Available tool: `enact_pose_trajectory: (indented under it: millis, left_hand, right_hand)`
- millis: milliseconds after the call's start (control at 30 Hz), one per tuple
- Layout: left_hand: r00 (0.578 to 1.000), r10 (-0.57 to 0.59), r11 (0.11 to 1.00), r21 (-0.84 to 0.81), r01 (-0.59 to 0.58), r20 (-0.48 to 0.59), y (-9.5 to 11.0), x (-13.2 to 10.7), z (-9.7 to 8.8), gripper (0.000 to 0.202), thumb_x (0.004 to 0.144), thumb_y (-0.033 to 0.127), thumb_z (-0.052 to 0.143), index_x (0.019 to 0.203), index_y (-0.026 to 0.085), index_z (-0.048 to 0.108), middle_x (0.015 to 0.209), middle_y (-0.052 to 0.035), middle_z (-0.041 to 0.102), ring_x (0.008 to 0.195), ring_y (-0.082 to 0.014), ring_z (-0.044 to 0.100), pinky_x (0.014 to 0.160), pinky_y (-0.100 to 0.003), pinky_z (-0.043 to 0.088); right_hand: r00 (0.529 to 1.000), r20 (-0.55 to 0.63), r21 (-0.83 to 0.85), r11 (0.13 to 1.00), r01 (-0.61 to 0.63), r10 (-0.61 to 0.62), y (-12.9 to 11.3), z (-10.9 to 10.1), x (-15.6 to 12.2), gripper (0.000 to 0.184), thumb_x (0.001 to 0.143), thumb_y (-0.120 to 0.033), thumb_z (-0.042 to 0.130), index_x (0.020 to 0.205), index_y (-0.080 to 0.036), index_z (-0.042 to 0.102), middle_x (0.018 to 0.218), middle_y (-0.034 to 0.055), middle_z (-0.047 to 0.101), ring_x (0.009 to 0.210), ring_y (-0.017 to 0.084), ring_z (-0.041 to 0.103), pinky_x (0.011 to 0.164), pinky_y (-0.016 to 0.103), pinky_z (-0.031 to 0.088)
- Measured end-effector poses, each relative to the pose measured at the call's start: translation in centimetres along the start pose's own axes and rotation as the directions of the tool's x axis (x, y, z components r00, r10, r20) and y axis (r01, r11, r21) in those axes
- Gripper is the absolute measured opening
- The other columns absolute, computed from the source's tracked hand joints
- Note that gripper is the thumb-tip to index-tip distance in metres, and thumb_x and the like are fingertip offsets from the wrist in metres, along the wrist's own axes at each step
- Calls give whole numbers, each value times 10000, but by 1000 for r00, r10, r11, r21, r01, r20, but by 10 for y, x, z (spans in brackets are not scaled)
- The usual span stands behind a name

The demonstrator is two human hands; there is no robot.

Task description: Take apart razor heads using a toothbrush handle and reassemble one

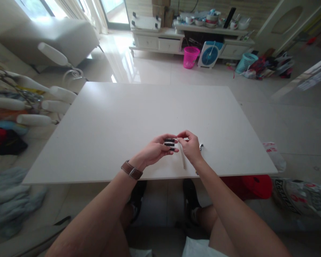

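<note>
My left hand (pixel 156 150), with a brown watch strap at the wrist, curls its fingers round a small black object (pixel 169 143) just above the white table (pixel 117 117). My right hand (pixel 189 145) pinches together right beside it, thumb and forefinger meeting near the black object's right end. A thin white stick-like strip (pixel 182 161) runs down from under my right hand toward the table's front edge. A small metallic piece (pixel 201 146) lies on the table just right of my right hand. What the right fingertips pinch is too small to name.
Several white rods and scissors (pixel 21 94) sit at the left. A grey armchair (pixel 56 37) stands behind. A pink bin (pixel 190 56), a blue fan (pixel 210 54) and a cabinet line the far wall. Red items (pixel 254 185) and bags lie under the table's right.
</note>
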State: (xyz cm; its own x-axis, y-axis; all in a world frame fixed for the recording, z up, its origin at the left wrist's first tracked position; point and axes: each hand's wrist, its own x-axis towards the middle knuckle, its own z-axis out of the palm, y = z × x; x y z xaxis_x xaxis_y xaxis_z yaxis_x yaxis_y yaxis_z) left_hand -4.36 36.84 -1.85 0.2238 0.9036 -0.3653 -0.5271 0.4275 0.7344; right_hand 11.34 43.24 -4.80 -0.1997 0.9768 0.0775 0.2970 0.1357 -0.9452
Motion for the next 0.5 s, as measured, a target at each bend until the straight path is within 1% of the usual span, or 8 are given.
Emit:
enact_pose_trajectory:
  millis: [100,300,433,500]
  left_hand:
    - [1000,14,1000,-14,-14,-20,-1,0,0,389,734,-44,594,1070,145,641,1129,-103,634,855,-171,718,674,-212,525]
    - [997,8,999,-41,-11,-71,-2,1,0,355,779,-31,572,1092,128,623,1136,-125,641,878,-190,723,772,-269,556]
    - [998,13,999,-43,-16,-66,-3,2,-2,371,777,-38,575,1103,132,620,1152,-124,638,887,-191,723,808,-289,559]
    - [998,21,999,-39,-23,-63,-3,3,-3,380,771,-41,582,1105,137,623,1155,-123,636,889,-184,721,800,-283,558]
  right_hand:
    - [1000,-1,-2,1000,-3,3,0,0,0,86,729,-239,575,751,-193,645,768,17,656,753,178,613,654,291,463]
    - [1000,9,10,1000,-13,13,-1,0,-1,100,731,-244,579,766,-196,659,782,22,665,763,184,615,667,296,466]
    - [1000,13,13,1000,-16,16,1,0,0,98,732,-248,581,762,-196,659,782,22,664,763,183,611,668,296,468]
    - [1000,18,15,1000,-19,19,1,1,0,101,732,-250,581,764,-195,661,785,21,665,760,181,609,665,295,466]
